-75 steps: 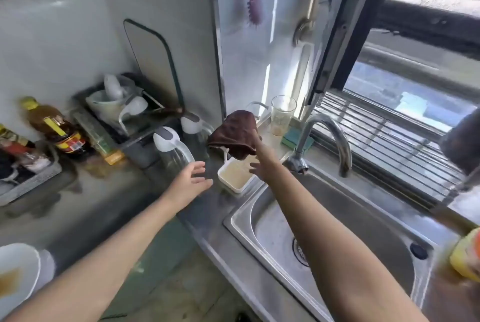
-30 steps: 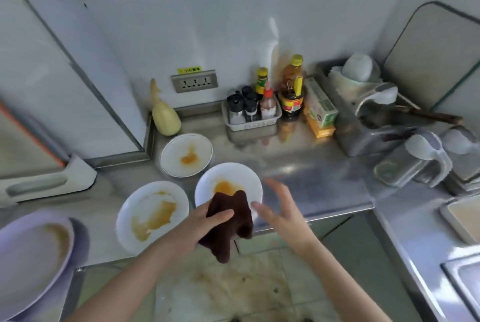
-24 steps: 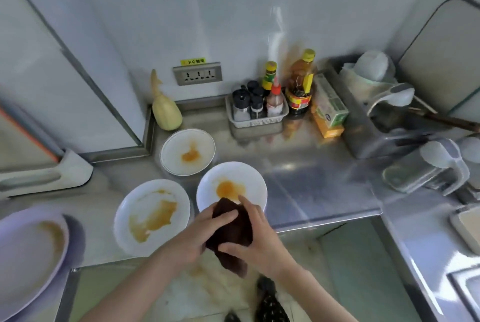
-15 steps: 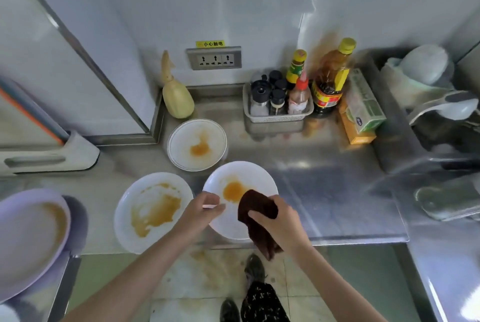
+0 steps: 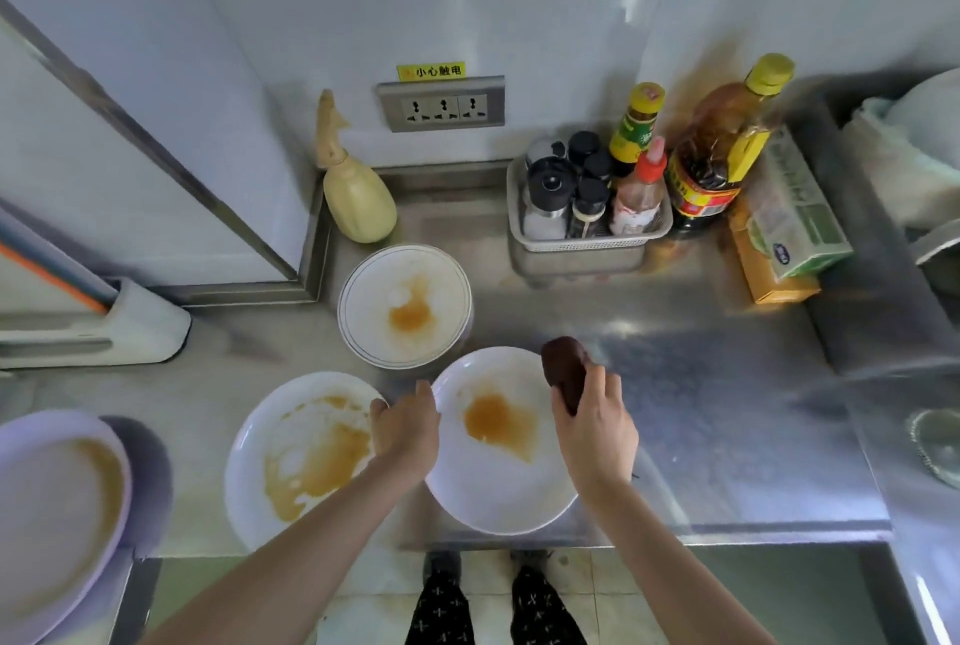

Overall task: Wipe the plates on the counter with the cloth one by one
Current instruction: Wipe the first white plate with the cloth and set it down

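Several white plates smeared with orange-brown sauce lie on the steel counter. My right hand (image 5: 595, 428) grips a bunched dark brown cloth (image 5: 563, 369) over the right rim of the near middle plate (image 5: 493, 488). My left hand (image 5: 406, 423) grips that plate's left rim. Beside it on the left lies a bigger stained plate (image 5: 291, 457). A gold-rimmed plate (image 5: 402, 304) sits behind. A large plate (image 5: 52, 514) pokes in at the far left edge.
A cream spray bottle (image 5: 353, 192) stands at the back by the wall socket (image 5: 441, 103). A basket of condiment bottles (image 5: 587, 223), an oil bottle (image 5: 722, 155) and boxes (image 5: 784, 223) line the back right. The counter's front edge (image 5: 727, 535) runs just below the plates.
The cloth passed from my left hand to my right, which carried it up to the middle plate's right rim. My left hand took hold of that plate's left rim.
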Action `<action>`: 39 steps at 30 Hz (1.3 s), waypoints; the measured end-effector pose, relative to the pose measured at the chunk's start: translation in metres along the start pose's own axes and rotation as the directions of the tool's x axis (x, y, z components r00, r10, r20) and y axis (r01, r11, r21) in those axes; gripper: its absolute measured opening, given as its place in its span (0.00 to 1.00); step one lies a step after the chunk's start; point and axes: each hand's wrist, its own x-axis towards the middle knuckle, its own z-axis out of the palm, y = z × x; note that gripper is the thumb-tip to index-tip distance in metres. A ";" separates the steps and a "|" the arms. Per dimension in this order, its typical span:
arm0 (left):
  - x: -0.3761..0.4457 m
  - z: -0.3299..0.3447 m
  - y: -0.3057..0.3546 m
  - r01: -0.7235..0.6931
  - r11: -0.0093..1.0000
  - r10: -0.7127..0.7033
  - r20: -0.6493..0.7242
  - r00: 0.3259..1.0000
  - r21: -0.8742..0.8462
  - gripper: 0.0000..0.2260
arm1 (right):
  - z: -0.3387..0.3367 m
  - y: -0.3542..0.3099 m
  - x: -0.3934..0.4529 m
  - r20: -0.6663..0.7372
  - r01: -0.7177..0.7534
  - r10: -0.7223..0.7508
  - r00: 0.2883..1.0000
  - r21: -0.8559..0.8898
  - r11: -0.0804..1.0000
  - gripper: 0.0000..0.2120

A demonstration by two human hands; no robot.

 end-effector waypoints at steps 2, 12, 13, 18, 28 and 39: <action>0.002 -0.001 -0.007 -0.038 0.988 0.032 -0.047 0.998 -0.153 0.05 | 0.000 0.000 0.002 0.023 -0.067 0.068 0.997 -0.016 0.998 0.18; 0.005 -0.055 -0.005 -0.284 0.612 0.147 -0.246 0.958 -0.738 0.08 | -0.020 -0.047 0.008 -0.240 0.057 -0.019 0.971 0.155 0.986 0.17; 0.004 -0.064 -0.001 -0.296 0.548 0.171 -0.241 0.955 -0.783 0.09 | -0.025 -0.058 0.011 -0.245 0.061 -0.021 0.969 0.160 0.985 0.18; 0.001 -0.106 0.015 -0.370 0.345 0.229 -0.305 0.925 -0.863 0.10 | -0.039 -0.102 0.021 -0.269 0.193 -0.185 0.945 0.004 0.981 0.22; -0.005 -0.142 -0.001 -0.466 0.334 0.179 -0.430 0.885 -0.819 0.11 | -0.064 -0.112 -0.003 -0.148 0.579 -0.598 0.788 -0.155 0.801 0.17; -0.010 -0.180 0.004 -0.586 0.288 0.162 -0.565 0.809 -0.757 0.09 | -0.106 -0.134 0.037 -0.462 0.251 -0.244 0.852 -0.048 0.967 0.21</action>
